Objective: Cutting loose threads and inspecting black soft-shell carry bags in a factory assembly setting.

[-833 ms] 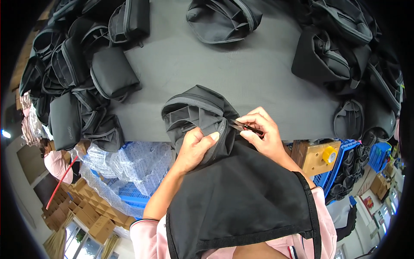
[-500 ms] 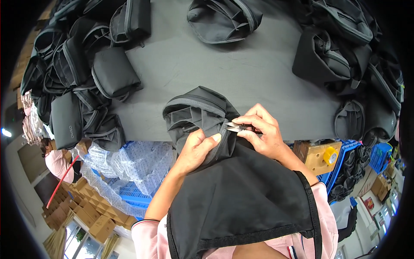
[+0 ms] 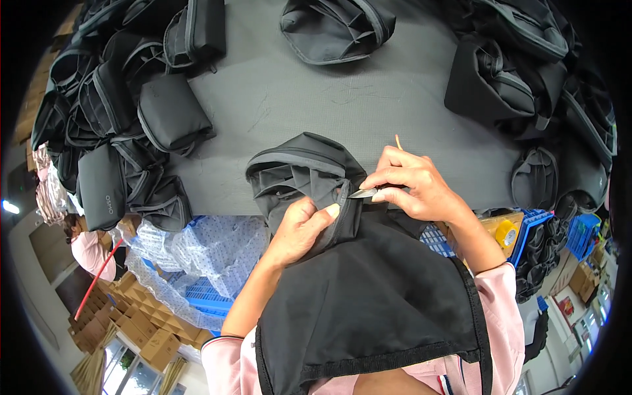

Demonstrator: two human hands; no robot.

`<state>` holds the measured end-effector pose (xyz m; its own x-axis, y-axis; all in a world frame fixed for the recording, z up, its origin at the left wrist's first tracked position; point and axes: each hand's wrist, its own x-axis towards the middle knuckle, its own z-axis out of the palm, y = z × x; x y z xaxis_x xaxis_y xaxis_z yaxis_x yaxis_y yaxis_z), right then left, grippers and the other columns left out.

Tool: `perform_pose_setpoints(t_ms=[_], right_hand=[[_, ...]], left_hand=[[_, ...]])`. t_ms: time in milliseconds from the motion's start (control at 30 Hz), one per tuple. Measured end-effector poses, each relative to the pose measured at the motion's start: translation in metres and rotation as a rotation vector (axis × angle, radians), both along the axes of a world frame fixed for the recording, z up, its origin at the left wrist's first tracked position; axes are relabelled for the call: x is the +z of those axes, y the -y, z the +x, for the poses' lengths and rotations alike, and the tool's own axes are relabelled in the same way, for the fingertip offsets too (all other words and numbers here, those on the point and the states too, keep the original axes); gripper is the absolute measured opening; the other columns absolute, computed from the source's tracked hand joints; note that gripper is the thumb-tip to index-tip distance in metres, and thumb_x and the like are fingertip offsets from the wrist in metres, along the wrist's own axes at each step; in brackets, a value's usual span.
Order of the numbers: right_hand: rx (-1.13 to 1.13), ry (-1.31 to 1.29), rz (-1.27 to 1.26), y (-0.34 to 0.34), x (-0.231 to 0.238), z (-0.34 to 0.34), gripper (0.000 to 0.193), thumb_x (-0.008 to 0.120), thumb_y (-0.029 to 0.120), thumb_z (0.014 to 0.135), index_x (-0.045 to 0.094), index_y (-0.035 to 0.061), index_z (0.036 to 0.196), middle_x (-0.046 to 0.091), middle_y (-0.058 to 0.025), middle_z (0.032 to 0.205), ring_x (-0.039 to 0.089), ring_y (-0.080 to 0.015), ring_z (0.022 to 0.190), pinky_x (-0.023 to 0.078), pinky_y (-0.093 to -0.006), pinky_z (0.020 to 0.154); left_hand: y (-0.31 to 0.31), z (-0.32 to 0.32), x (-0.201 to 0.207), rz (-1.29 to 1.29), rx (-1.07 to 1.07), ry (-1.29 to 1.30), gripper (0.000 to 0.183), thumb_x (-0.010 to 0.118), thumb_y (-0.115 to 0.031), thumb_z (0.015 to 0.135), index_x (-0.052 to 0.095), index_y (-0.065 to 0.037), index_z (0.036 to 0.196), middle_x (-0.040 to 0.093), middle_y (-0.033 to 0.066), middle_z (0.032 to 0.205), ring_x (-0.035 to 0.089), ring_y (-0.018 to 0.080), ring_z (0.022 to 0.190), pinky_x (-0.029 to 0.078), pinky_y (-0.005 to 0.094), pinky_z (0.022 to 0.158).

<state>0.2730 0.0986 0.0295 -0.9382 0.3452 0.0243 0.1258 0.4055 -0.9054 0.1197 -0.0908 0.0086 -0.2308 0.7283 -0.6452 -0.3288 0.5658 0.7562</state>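
Grey-covered table (image 3: pixel 408 112) is the biggest thing here, spread out in front of the person. Black apron (image 3: pixel 382 303) over a pink shirt (image 3: pixel 497 299). Black pouches heaped along the table's left side, one boxy pouch (image 3: pixel 174 112) at the inner edge of that heap; more on the right. Crumpled bubble wrap (image 3: pixel 204 247) below the table edge, left, over a blue crate (image 3: pixel 209 296). Worked pouch (image 3: pixel 306 153): black, gaping, at the near table edge, right in front of the apron. Another open pouch (image 3: pixel 336 33) lies alone at the far side. Right hand (image 3: pixel 421 187) pinches small snips between thumb and fingers. Left hand (image 3: pixel 296 230) pinches the worked pouch's zipper edge, thumb on top. Yellow tape roll (image 3: pixel 505 234) off to the right. Snips' blades (image 3: pixel 363 193) point left, tips at that zipper edge. Thin orange tip (image 3: pixel 397 141) above the right knuckles; can't tell what it belongs to.
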Motion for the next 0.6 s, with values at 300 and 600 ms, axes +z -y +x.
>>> perform_pose_setpoints(t_ms=[300, 600], right_hand=[[-0.033, 0.027, -0.021, 0.002, -0.004, -0.006, 0.024, 0.066, 0.004, 0.068, 0.067, 0.006, 0.092, 0.055, -0.0053, 0.076, 0.056, -0.0205, 0.065, 0.045, -0.0305, 0.057], [-0.052, 0.006, -0.157, 0.004, -0.009, -0.002, 0.023, 0.067, 0.003, 0.068, 0.068, 0.0051, 0.091, 0.054, -0.0046, 0.076, 0.052, -0.0156, 0.064, 0.042, -0.0267, 0.061]], left_hand=[[-0.004, -0.001, 0.005, -0.016, 0.045, 0.031, 0.042, 0.064, -0.023, 0.085, 0.037, -0.008, 0.057, 0.035, -0.0075, 0.055, 0.03, 0.0024, 0.052, 0.024, 0.0236, 0.041], [0.002, -0.003, 0.001, -0.05, 0.049, 0.055, 0.039, 0.065, -0.025, 0.084, 0.039, -0.008, 0.062, 0.038, -0.0073, 0.058, 0.031, 0.002, 0.053, 0.025, 0.0219, 0.041]])
